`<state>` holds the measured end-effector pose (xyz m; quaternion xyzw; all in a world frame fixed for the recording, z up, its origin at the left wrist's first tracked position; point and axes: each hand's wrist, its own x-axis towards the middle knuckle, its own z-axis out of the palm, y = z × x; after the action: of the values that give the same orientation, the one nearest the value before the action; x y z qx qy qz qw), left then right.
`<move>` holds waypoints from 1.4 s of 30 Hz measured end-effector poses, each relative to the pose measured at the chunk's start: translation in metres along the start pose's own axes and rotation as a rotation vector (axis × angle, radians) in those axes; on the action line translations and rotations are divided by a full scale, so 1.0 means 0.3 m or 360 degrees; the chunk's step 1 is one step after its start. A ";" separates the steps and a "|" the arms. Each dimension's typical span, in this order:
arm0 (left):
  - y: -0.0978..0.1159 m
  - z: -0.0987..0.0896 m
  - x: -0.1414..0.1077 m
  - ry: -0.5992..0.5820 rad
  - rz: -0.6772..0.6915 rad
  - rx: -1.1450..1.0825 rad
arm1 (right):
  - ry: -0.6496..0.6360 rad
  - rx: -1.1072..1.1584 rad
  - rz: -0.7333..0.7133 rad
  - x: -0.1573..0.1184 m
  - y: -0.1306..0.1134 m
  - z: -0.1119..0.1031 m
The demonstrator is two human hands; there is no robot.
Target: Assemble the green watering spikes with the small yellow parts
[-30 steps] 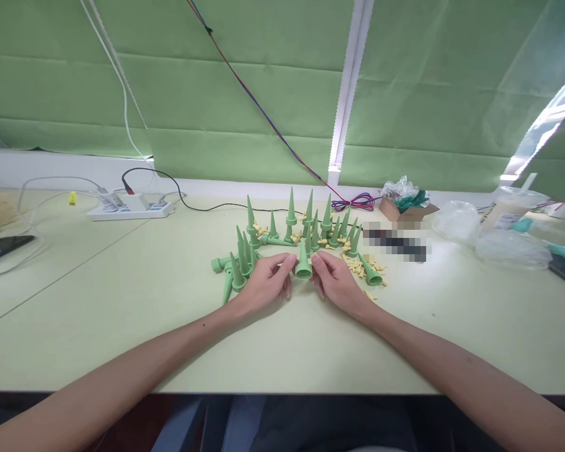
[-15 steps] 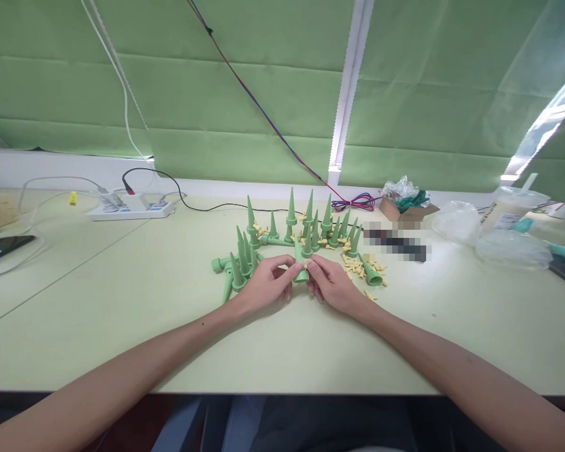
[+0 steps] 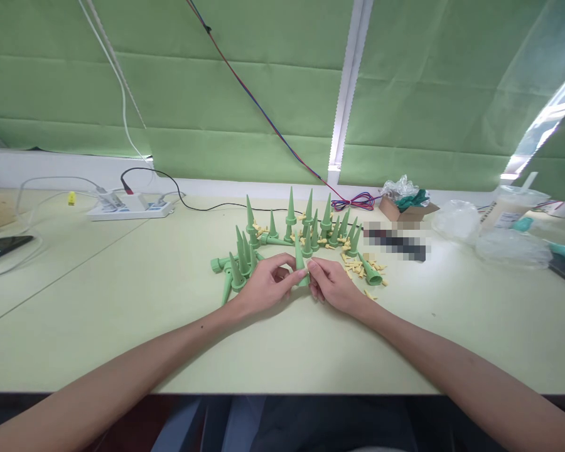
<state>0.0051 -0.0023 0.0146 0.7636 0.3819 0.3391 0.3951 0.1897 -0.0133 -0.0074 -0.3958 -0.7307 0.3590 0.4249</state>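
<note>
My left hand [image 3: 272, 280] is closed on a green plastic cone spike [image 3: 300, 258], its tip pointing up and away from me. Close against the cone's right side, my right hand [image 3: 330, 280] has thumb and fingers pinched together; whatever is in that pinch is too small or hidden to make out. Behind both hands stand several more green cone spikes [image 3: 290, 207], some of them lying down. Small yellow plastic nozzles [image 3: 355, 269] are scattered among them and to the right. One loose green cone [image 3: 370, 271] lies near my right hand, its open end facing me.
A white power strip [image 3: 130, 210] with cables sits at the back left, a phone [image 3: 4, 248] at the far left. At the back right are a cardboard box [image 3: 409, 213], plastic bags [image 3: 456, 221] and a drink cup [image 3: 511, 206]. The table's front edge runs below my forearms.
The cone in my left hand has turned slightly, so its open base shows less than before. My right fingers have shifted a little beside it. Other things stay in place.
</note>
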 end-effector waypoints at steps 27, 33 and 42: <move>-0.003 0.007 -0.004 0.0274 0.0465 0.0350 | 0.0132 0.0051 0.0102 0.002 -0.006 0.009; -0.005 0.006 -0.002 0.0274 0.0381 0.0354 | 0.0191 -0.0013 0.0046 0.004 -0.011 0.004; 0.014 0.005 0.002 0.0247 0.0088 0.0199 | 0.0350 0.0121 0.0015 0.010 0.001 0.005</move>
<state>0.0078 -0.0039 0.0176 0.7685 0.4106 0.3834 0.3064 0.1875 -0.0107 -0.0072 -0.4198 -0.6637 0.3427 0.5156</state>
